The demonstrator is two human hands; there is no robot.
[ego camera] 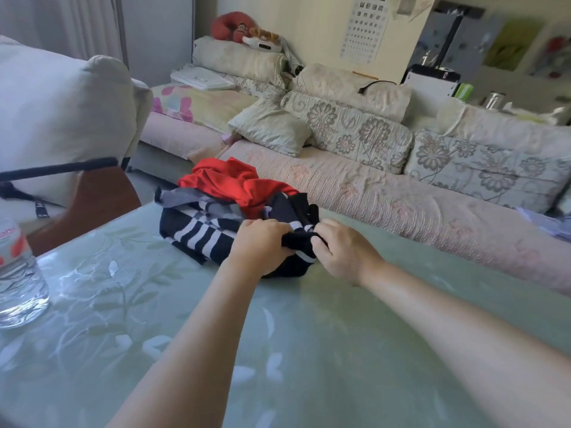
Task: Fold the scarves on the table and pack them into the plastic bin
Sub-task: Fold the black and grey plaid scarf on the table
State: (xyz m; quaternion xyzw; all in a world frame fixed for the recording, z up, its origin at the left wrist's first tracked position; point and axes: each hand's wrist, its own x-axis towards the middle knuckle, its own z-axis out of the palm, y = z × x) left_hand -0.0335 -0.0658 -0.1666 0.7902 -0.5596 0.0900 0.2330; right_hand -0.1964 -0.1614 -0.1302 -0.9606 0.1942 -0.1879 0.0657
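A heap of scarves lies at the far edge of the glass table point(309, 335). A navy scarf with white stripes point(197, 234) is at the front of the heap, and a red scarf point(234, 183) is bunched on top at the back. My left hand point(259, 242) and my right hand point(343, 251) both grip the near end of the striped scarf, close together, with fingers curled into the dark cloth. No plastic bin is in view.
A water bottle point(18, 273) stands at the table's left edge. A wooden chair with a white cushion point(61, 118) is at the left. Behind the table runs a sofa point(401, 196) with flowered pillows.
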